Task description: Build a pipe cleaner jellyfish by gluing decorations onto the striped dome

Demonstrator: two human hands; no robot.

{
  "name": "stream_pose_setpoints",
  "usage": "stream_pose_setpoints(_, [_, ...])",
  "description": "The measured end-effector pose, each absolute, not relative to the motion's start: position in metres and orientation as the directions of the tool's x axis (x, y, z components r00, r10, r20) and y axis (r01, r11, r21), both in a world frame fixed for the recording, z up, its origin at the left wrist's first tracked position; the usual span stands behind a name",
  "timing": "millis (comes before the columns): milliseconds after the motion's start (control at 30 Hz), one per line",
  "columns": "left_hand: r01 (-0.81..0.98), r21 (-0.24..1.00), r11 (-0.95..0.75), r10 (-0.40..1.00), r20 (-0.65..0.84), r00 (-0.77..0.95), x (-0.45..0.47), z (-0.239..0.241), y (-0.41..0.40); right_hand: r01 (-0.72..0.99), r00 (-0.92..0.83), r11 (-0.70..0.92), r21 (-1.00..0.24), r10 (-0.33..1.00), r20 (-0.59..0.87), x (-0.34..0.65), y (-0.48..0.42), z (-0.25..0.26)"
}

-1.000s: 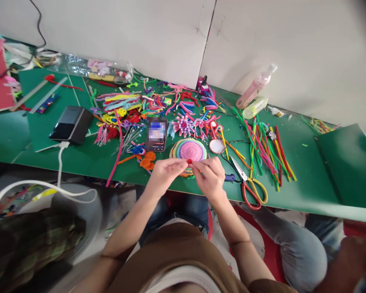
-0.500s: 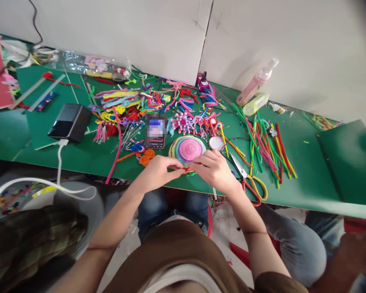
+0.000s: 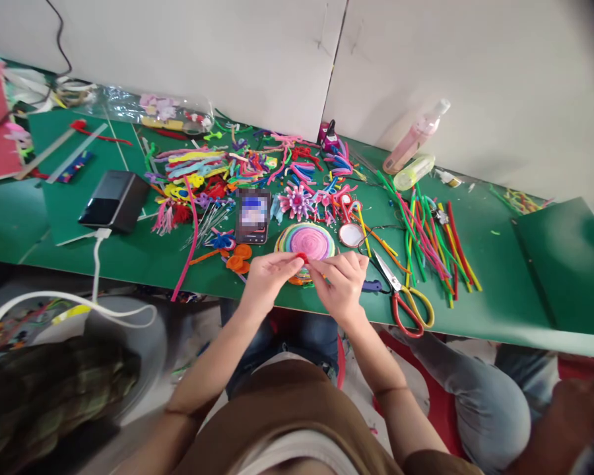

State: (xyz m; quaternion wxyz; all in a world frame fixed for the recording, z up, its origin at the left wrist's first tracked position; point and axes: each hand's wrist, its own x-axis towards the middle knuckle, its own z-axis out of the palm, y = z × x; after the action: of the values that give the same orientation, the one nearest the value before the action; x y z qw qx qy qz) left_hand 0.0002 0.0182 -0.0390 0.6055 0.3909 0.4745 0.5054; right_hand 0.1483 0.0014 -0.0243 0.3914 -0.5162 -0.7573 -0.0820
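Observation:
My left hand point(image 3: 266, 277) and my right hand point(image 3: 343, 282) meet at the front edge of the green table point(image 3: 499, 290). Both pinch a small red pipe-cleaner piece point(image 3: 302, 258) between their fingertips. Just beyond them lies a coiled disc of pink and multicoloured pipe cleaners point(image 3: 305, 241). Left of the disc a phone point(image 3: 253, 216) lies flat, with orange coiled pieces point(image 3: 239, 259) in front of it. Scissors with red and yellow handles point(image 3: 404, 298) lie right of my right hand.
A heap of shaped pipe cleaners point(image 3: 212, 173) fills the table's middle; straight ones point(image 3: 428, 239) lie at the right. A black power bank point(image 3: 115, 201) with a white cable sits left. A pink bottle point(image 3: 414, 139) leans on the wall. Another person's knee point(image 3: 490, 402) is at my right.
My hands shifted slightly back and together while they worked the red piece; the right hand pulled left from the scissors. The camera view wobbled a little.

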Motion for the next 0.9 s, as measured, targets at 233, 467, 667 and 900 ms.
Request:
stream_pose_setpoints(233, [-0.102, 0.994, 0.032, 0.998, -0.038, -0.055, 0.007, -0.038, 0.015, 0.779, -0.342, 0.562, -0.277, 0.752, 0.564, 0.162, 0.0, -0.016])
stream_pose_setpoints(467, [0.549, 0.715, -0.434, 0.826, 0.072, 0.559, -0.029, 0.001, 0.034, 0.542, -0.794, 0.837, -0.069, 0.537, 0.285, 0.178, 0.026, 0.024])
stream_pose_setpoints(667, [0.464, 0.84, -0.281, 0.783, -0.079, 0.616, -0.043, 0.013, 0.046, 0.53, -0.782, 0.848, -0.004, 0.491, 0.383, 0.172, 0.03, 0.024])
stream_pose_setpoints(900, [0.031, 0.991, 0.129, 0.952, -0.132, 0.277, -0.027, -0.005, 0.025, 0.764, -0.347, 0.613, -0.202, 0.654, 0.672, 0.174, 0.015, -0.001])
